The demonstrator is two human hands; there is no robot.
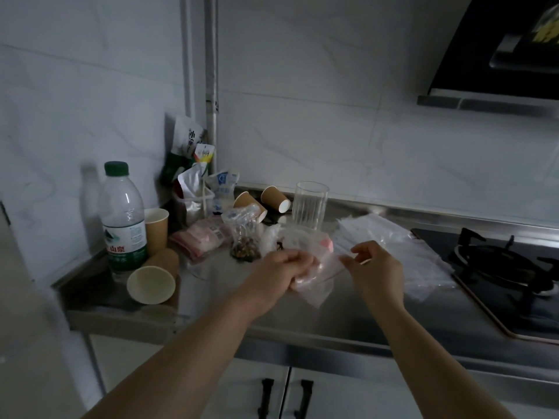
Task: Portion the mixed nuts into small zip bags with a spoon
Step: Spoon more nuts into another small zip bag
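Note:
A small clear zip bag (317, 282) is held between both hands over the steel counter (348, 316). My left hand (284, 270) grips its left side with curled fingers. My right hand (378, 267) pinches the bag's right top edge. Behind them stands an upright clear bag of mixed nuts (243, 237), with the dark nuts low inside it. Beside that lies a crumpled clear bag (290, 240) with a few dark pieces in it. A pile of flat zip bags (390, 240) lies to the right. I see no spoon.
A water bottle (122, 216) and several paper cups, one tipped (151, 282), crowd the left end. Snack packets (193, 189) stand in the corner, a glass (310, 205) and two fallen cups (273, 199) behind. A gas hob (508, 273) fills the right.

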